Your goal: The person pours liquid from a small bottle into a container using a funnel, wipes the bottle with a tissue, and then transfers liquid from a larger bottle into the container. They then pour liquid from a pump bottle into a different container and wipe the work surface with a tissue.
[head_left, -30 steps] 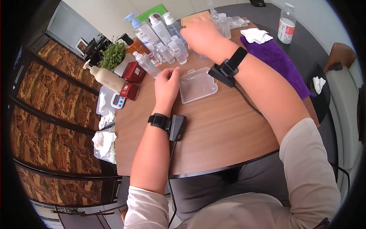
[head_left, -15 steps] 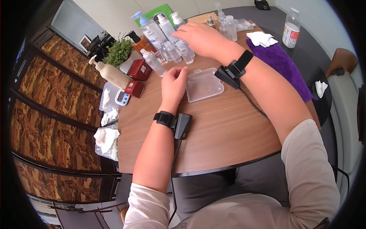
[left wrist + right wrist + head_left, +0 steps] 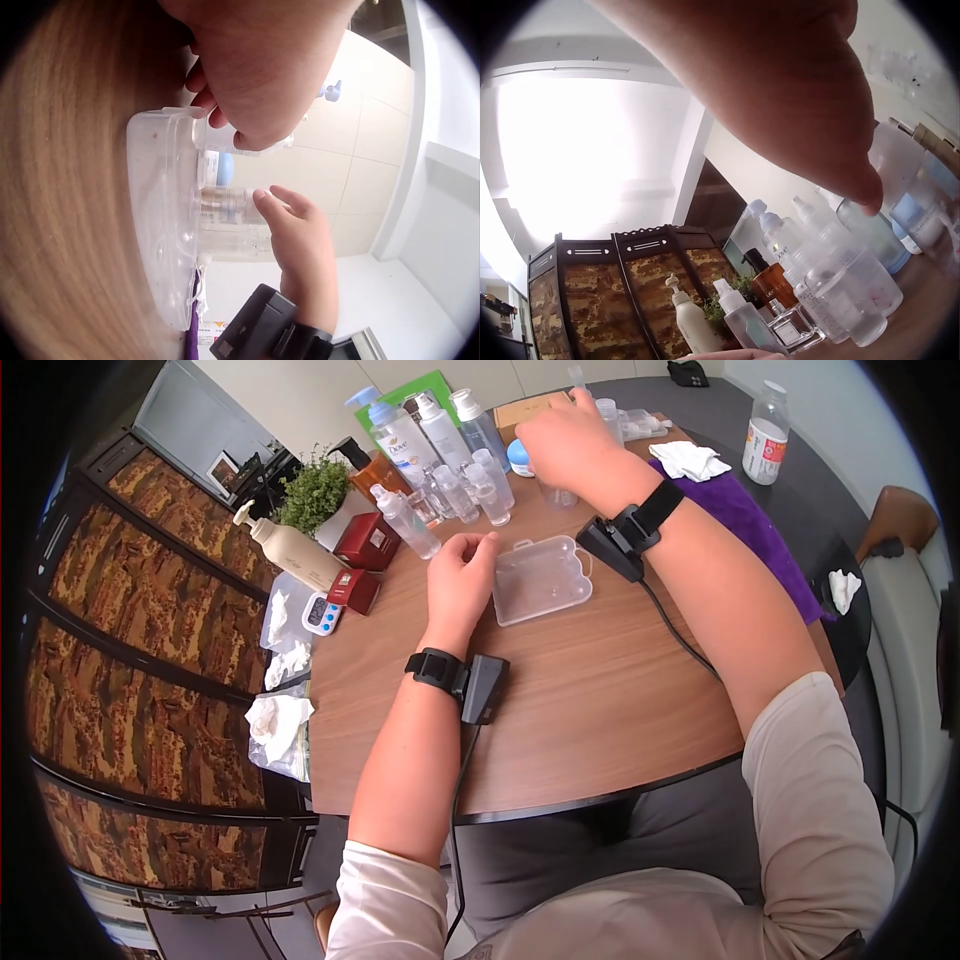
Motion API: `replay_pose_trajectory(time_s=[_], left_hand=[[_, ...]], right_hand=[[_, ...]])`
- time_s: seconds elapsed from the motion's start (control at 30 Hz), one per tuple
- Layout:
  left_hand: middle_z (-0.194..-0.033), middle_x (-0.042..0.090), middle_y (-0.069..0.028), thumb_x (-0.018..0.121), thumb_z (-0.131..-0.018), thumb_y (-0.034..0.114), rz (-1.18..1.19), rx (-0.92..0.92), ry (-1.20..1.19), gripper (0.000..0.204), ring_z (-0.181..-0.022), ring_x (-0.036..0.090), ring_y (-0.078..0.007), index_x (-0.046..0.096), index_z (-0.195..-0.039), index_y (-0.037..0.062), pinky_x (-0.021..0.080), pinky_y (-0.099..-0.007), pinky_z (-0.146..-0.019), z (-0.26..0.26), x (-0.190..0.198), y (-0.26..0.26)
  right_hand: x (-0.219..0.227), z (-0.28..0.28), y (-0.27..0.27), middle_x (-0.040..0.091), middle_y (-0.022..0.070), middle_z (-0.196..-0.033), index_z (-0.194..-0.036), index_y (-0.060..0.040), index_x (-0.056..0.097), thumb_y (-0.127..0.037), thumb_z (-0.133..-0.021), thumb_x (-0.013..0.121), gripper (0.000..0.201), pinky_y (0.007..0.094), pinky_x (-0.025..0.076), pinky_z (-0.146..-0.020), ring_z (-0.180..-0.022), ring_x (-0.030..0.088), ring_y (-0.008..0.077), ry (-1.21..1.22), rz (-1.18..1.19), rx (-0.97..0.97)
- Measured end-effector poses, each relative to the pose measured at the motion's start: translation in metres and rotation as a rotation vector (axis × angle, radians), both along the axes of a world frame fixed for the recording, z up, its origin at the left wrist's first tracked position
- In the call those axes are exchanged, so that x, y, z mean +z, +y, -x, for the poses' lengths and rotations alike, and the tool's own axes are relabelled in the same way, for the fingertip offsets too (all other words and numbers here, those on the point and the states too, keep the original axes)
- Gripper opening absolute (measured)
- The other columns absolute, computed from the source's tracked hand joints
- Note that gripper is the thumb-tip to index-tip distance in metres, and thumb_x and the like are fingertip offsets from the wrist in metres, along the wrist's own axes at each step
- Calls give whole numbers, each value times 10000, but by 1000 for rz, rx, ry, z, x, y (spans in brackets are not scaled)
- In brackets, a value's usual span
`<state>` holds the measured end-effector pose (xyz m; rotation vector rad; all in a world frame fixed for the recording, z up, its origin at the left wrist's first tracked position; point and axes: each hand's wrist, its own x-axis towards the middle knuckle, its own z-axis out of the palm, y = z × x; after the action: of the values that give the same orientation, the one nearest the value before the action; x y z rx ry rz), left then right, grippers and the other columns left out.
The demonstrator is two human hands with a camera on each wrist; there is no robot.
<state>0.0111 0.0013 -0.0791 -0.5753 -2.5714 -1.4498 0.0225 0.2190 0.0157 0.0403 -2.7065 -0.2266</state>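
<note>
Fingers (image 3: 584, 404) of the right hand (image 3: 575, 452) partly hide the brown box (image 3: 511, 418).

a potted plant (image 3: 313, 495) beside two red boxes (image 3: 366, 541)

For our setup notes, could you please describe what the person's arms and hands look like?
The left hand and right hand are bare, without gloves. Each wrist wears a black strap with a boxy black camera and a thin black cable. Pale beige fabric sleeves end near the elbows.
</note>
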Motion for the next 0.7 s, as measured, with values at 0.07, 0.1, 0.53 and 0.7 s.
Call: replay_pose_trajectory(time_s=[0.07,0.1,0.53,0.7], left_hand=[[-870,726,-52,701,-1008,354,-7,-4,-11,421,-822,631,-119,748,-1055,-62,511,-301,-767,0,-1,-1],[-867,724,-52,702,-1007,352,-1,7,-10,418,-820,629,-119,747,-1047,-61,510,-301,-764,0,0,-1],[-833,708,-47,711,-1002,347,-10,18,5,411,-785,611,-114,744,-1028,-61,502,-308,-729,-3,2,1],[-819,700,-39,711,-1004,346,22,20,3,408,-776,608,-116,747,-1051,-58,505,-303,-736,-2,1,-1]], right_hand=[[-22,18,2,758,69,-1203,-1169,-124,780,-73,-793,785,379,470,433,-1047,-1187,649,293,176,60,115],[-28,24,0,740,88,-1265,-1279,-120,742,-55,-809,766,474,472,460,-1048,-1201,646,309,355,120,230],[-32,32,-6,670,106,-1266,-1286,-65,702,51,-886,671,418,437,533,-1030,-1205,635,328,60,422,686],[-18,22,-4,684,115,-1174,-1156,-37,719,-61,-917,733,240,441,547,-934,-1107,666,337,-24,416,555]])
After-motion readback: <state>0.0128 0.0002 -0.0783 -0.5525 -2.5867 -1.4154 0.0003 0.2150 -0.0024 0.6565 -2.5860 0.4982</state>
